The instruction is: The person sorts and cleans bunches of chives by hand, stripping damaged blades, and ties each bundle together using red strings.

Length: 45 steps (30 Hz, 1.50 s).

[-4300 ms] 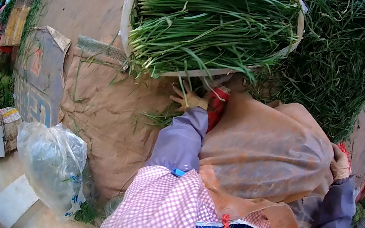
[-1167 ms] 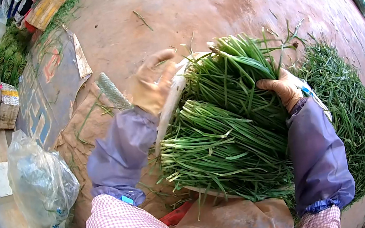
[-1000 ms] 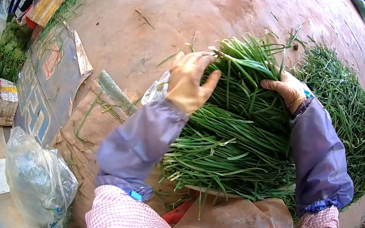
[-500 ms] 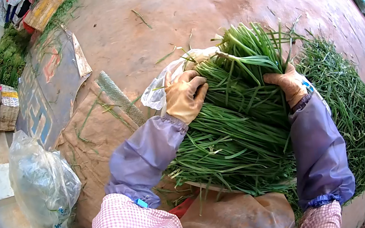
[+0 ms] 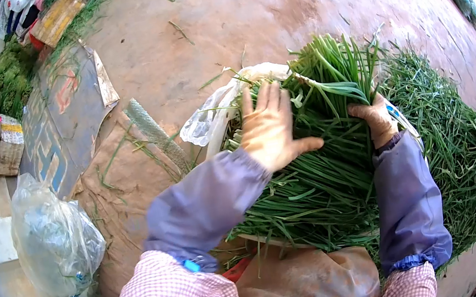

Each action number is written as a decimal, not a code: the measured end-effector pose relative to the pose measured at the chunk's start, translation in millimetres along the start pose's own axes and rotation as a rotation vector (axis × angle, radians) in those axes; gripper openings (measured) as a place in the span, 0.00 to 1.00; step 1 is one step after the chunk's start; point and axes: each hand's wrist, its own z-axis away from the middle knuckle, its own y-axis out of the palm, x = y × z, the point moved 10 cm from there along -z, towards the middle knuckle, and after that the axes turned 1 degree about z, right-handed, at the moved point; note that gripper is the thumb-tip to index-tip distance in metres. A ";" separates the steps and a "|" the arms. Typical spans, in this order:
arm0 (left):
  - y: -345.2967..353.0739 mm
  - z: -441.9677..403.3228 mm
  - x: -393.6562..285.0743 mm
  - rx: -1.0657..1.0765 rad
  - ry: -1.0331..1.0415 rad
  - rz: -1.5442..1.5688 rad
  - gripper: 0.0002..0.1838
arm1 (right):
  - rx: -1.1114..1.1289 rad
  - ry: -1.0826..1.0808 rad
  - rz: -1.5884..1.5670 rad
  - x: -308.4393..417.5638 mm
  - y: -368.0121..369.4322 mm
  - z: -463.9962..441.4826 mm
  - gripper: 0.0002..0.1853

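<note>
My left hand [image 5: 273, 129] is spread flat, fingers apart, over the left part of the long green stalks [image 5: 317, 198] heaped in a round white-rimmed container [image 5: 265, 70]. My right hand [image 5: 375, 119] is closed round a bunch of green stalks [image 5: 331, 65] at the container's right side, its pale cut ends pointing up and away. Under the bunch, more stalks lie close together. A clear plastic bag [image 5: 207, 119] hangs over the container's left rim. Part of the right hand's fingers is hidden beneath the leaves.
A big loose pile of green leaves [image 5: 453, 142] lies right of the container. At the left are a filled clear plastic bag [image 5: 57, 234], flattened cardboard [image 5: 59, 126] and a brown sheet [image 5: 120, 201]. A small box [image 5: 8, 145] stands farther left. Brown cloth [image 5: 306, 283] covers my lap.
Over the last second my left hand has moved from above the rim onto the stalks and spread its fingers. My right hand has kept its hold, and the bunch has shifted slightly.
</note>
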 end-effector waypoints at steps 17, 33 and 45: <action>11.5 -47.5 -3.3 -0.282 -0.351 0.885 0.51 | 0.124 0.050 0.184 -21.1 25.7 32.8 0.32; 27.3 -13.1 -2.7 -0.045 -0.185 0.510 0.62 | -0.038 -0.025 -0.092 3.9 5.2 19.6 0.23; 24.5 -19.4 12.9 -0.105 -0.275 0.912 0.71 | 0.028 0.173 0.200 8.2 27.2 22.8 0.25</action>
